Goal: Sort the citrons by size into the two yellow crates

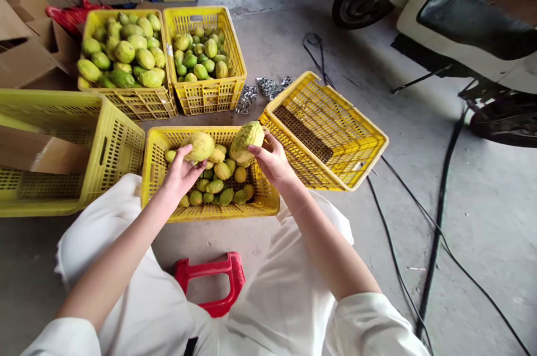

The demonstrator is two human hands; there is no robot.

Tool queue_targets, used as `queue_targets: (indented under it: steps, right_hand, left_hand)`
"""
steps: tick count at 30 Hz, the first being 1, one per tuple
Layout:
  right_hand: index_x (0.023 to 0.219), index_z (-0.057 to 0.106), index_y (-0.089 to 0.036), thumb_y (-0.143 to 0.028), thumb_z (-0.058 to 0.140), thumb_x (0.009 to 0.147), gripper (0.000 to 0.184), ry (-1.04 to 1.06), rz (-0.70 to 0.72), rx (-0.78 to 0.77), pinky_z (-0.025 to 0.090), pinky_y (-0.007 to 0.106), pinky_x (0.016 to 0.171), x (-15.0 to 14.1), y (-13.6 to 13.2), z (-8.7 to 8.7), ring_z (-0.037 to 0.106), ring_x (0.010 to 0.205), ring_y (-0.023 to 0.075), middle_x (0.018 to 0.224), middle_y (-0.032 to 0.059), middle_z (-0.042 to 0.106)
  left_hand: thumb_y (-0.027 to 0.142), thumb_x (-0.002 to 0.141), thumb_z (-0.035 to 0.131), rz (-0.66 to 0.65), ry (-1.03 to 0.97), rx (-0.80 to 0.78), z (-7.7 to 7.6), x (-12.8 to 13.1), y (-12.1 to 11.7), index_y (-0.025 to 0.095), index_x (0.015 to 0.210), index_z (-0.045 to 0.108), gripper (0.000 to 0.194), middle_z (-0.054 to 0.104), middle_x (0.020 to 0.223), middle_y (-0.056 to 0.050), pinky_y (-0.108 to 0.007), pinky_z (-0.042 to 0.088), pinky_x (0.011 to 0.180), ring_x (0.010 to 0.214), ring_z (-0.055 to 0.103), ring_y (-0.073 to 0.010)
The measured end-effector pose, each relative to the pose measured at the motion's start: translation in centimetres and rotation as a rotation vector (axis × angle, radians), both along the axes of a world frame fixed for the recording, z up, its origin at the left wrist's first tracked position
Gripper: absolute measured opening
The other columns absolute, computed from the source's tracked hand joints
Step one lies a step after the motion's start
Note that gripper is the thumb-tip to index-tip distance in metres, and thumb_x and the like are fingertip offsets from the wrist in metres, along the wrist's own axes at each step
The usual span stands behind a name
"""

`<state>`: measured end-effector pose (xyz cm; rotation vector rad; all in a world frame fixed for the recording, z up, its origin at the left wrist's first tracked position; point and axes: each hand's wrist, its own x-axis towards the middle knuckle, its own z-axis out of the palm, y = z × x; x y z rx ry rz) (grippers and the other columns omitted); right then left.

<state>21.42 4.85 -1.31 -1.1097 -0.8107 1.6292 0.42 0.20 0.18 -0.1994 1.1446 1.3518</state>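
Both grips are loaded: the left hand (182,174) grasps a yellow fruit (200,146), and the right hand (272,159) grasps a ribbed fruit (246,142). Each fruit is held at its outer side, thumb toward the wearer, leaving most of the surface exposed.

Position: both fruits are raised above the near crate (210,213), side by side with a gap between them. Loose fruit (222,171) lies in that crate below.

Step in hand: judged from the paired hold, the fruits are being handled over the crate, perhaps for viewing. Neither is set down.

Next move: any shift from this position appears to call for independent control of the hands and a secure thumb hold. Lower a fruit fully onto support before opening the fingers; a drop could bruise it or the fruit below.

Surroundings: the right crate (308,150) stands at an angle just beside the near crate. The left crate (113,149) contains cardboard (42,149). On the far side, the far-left crate (134,103) and far-right crate (210,96) hold more fruit. A red stool (218,308) is on the near side, between the wearer's legs.
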Motion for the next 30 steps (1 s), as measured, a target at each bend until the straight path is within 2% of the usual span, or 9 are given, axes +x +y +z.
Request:
queue_targets:
  steps: [4,8,14,21,25,30]
  right_hand:
    - [0.095,0.069,-0.029,-0.044,0.091,0.061,0.043,0.002,0.024,-0.038,0.064,0.04,0.098,-0.05,0.2,-0.01,0.076,0.112,0.0284,0.095,-0.001,0.079]
    - [0.091,0.062,-0.031,-0.05,0.08,0.066,0.036,0.054,0.004,-0.131,0.068,0.046,0.093,-0.12,0.58,-0.29,0.075,0.117,0.0332,0.092,0.0013,0.077]
    - [0.102,0.055,-0.033,-0.039,0.084,0.069,0.044,0.121,-0.064,-0.132,0.066,0.044,0.095,-0.14,0.31,0.04,0.076,0.112,0.0255,0.099,-0.0039,0.076]
    - [0.095,0.064,-0.031,-0.043,0.094,0.061,0.046,0.059,0.022,-0.081,0.066,0.039,0.094,0.23,0.18,-0.14,0.074,0.109,0.0266,0.096,-0.002,0.076]
    - [0.096,0.07,-0.027,-0.043,0.09,0.064,0.041,0.036,0.085,-0.097,0.065,0.039,0.095,0.5,0.36,-0.51,0.075,0.11,0.0283,0.095,0.0014,0.078]
    - [0.104,0.067,-0.031,-0.043,0.099,0.057,0.059,-0.002,0.021,-0.081,0.066,0.037,0.086,0.61,0.38,-0.66,0.075,0.096,0.0239,0.098,-0.0021,0.077]
  left_hand:
    - [0.028,0.09,0.073,-0.021,-0.017,-0.045,-0.01,-0.05,-0.16,0.019,0.11,0.071,0.022,0.072,0.098,-0.008,-0.027,0.061,0.067,0.082,0.066,-0.0196]
    - [0.03,0.093,0.075,-0.029,-0.019,-0.022,0.39,0.08,-0.25,0.02,0.118,0.069,0.027,0.076,0.11,-0.011,-0.034,0.068,0.081,0.096,0.074,-0.0241]
    - [0.029,0.102,0.067,-0.008,-0.02,-0.032,0.61,0.29,-0.05,0.02,0.117,0.069,0.018,0.077,0.11,-0.01,-0.029,0.068,0.082,0.096,0.076,-0.0214]
    - [0.024,0.096,0.068,0.019,0.04,-0.051,0.01,0.37,-0.17,0.024,0.108,0.072,0.012,0.078,0.109,-0.007,-0.024,0.062,0.081,0.102,0.074,-0.0201]
    - [0.023,0.095,0.07,0.002,0.064,-0.053,-0.05,0.44,-0.23,0.022,0.109,0.071,0.014,0.077,0.101,-0.006,-0.024,0.06,0.073,0.091,0.072,-0.0193]
    - [0.025,0.095,0.071,-0.033,0.048,-0.095,0.02,0.29,-0.16,0.019,0.109,0.069,0.016,0.075,0.093,-0.007,-0.026,0.058,0.065,0.079,0.069,-0.0189]
